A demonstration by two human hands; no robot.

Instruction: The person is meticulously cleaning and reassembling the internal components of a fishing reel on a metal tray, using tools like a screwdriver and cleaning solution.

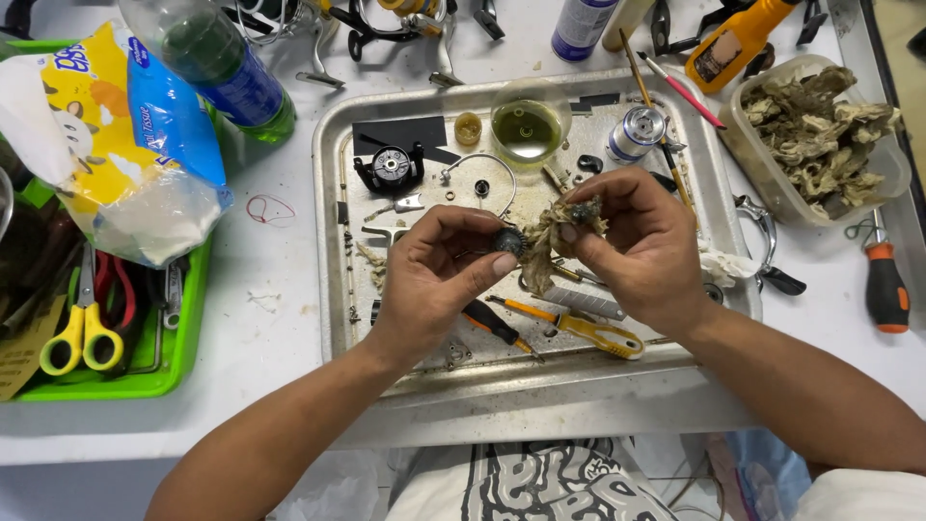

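Above the metal tray [333, 241], left hand [439, 275] pinching gear [508, 240], right hand [641, 246] rag [548, 236].

A white worktop [270, 318] carries a metal tray [333, 241], a green bin [188, 318], a clear tub of rags [820, 145], a red rubber band [270, 208] and an orange-handled screwdriver [885, 285].

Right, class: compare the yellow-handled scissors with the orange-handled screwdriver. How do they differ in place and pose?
The scissors lie in the green tray on the left among other tools; the screwdriver lies on the bare white table on the right. The scissors' handles point toward the person, blades away; the screwdriver's handle also lies nearer, its shaft running up under a wire. Neither hand touches either; both are hand tools.
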